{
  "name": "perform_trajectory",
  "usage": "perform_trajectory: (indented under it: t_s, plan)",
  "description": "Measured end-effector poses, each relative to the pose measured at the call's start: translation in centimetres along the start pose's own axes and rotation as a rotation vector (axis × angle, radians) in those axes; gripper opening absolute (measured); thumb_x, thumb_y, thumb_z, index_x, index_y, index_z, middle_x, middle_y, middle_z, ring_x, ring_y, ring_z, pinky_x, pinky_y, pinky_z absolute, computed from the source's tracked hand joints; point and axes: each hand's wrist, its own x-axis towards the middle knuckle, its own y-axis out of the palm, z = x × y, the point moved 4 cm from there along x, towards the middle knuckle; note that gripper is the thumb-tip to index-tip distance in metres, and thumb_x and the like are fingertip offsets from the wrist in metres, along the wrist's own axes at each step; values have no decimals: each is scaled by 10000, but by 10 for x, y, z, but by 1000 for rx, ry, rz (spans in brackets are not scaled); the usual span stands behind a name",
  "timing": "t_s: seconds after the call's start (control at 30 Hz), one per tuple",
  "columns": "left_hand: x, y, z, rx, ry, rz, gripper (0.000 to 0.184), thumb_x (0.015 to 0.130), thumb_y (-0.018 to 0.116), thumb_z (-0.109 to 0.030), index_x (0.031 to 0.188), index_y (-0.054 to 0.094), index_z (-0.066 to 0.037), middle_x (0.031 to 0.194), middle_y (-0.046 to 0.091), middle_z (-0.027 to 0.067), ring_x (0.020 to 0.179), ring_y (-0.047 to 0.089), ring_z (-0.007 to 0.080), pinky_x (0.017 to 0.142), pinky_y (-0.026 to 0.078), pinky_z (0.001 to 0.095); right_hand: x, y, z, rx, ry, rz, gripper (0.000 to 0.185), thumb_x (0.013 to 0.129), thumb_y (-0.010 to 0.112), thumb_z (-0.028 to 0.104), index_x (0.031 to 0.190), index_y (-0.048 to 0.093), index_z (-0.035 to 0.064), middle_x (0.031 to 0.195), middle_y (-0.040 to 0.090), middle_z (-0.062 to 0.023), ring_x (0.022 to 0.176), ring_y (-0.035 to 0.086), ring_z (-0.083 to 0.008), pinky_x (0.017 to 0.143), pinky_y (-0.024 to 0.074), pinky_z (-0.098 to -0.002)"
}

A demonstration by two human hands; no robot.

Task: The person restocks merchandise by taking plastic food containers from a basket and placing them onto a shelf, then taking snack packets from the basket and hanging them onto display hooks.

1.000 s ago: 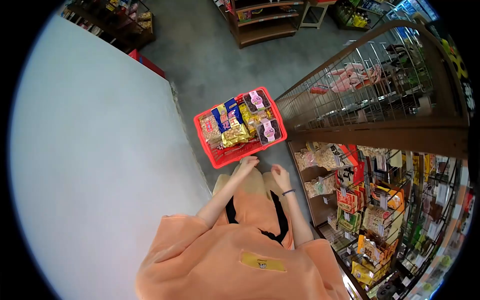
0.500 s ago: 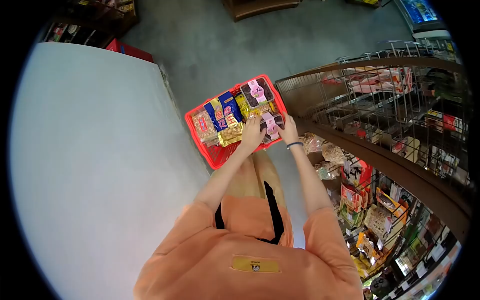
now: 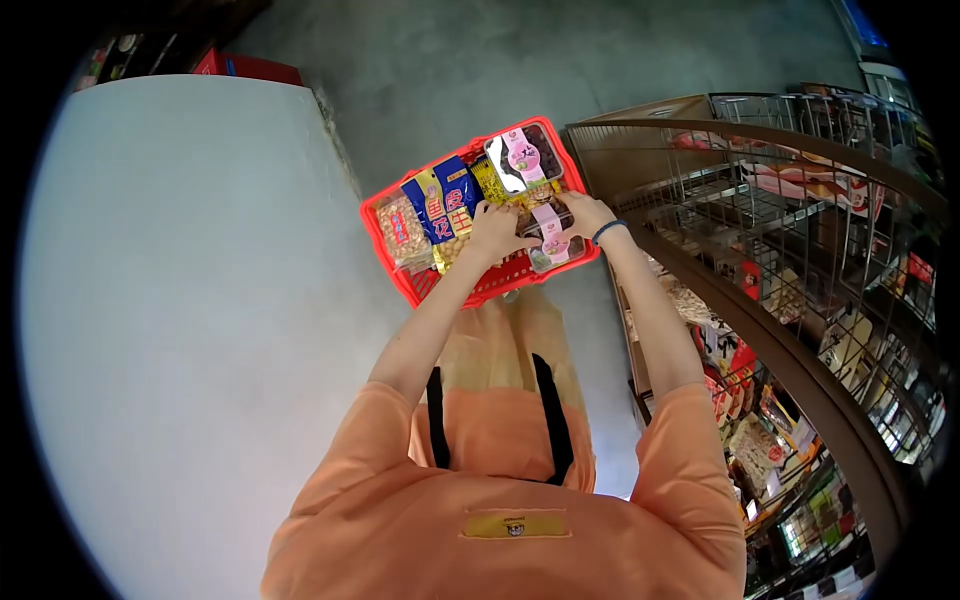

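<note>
Clear-plastic, pink-labelled nearer box point(image 3: 549, 232) might tip if left hand point(image 3: 494, 234) and right hand point(image 3: 588, 217), fingers half-spread, grip unclear, lift unevenly.

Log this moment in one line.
Left hand: at left side of nearer clear rectangular plastic box with pink label | Right hand: at its right side | Box: inside red plastic basket | Grip: unclear

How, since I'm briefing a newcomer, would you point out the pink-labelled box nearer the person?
Find the red basket between a white surface and wire rack. At its right end are two clear, pink-labelled boxes. Your box lies nearer the person, between the left hand and right hand; its twin fills the far corner.
</note>
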Motion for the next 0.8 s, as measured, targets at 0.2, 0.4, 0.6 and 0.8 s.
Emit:
perform_trajectory:
  t_s: [0.2, 0.4, 0.6, 0.8]
  plan:
    - [-2, 1, 0, 18, 78, -14, 680, 584, 625, -603, 933, 590, -20, 847, 599, 117, 894, 539, 229, 851, 304, 352, 2, 0, -1, 22, -27, 63, 782, 474, 776, 257, 1152, 456, 33, 1123, 495, -160, 1036, 479, -308, 854, 417, -368]
    - [-10, -6, -9, 30, 86, -38, 695, 609, 616, -582, 984, 582, 2, 924, 592, 135, 939, 516, 260, 865, 311, 369, -11, -6, 6, 32, -70, -29, 740, 481, 766, 218, 1132, 466, 34, 1107, 506, -156, 1006, 500, -312, 835, 427, -383]
    - [-36, -28, -24, -70, 148, -266, 626, 583, 696, -486, 968, 563, -11, 920, 575, 129, 926, 506, 266, 831, 343, 369, -50, -17, 22, -31, -30, -175, 680, 501, 766, 205, 1105, 483, 71, 1024, 547, -88, 962, 536, -262, 764, 433, -413]
    - [-80, -71, -53, -369, 188, -184, 640, 567, 738, -369, 1026, 485, 0, 1017, 496, 144, 1009, 454, 306, 841, 365, 383, -134, -43, 67, 26, -91, -442, 593, 547, 738, 169, 1068, 474, 65, 1046, 526, -93, 963, 511, -285, 759, 413, -378]
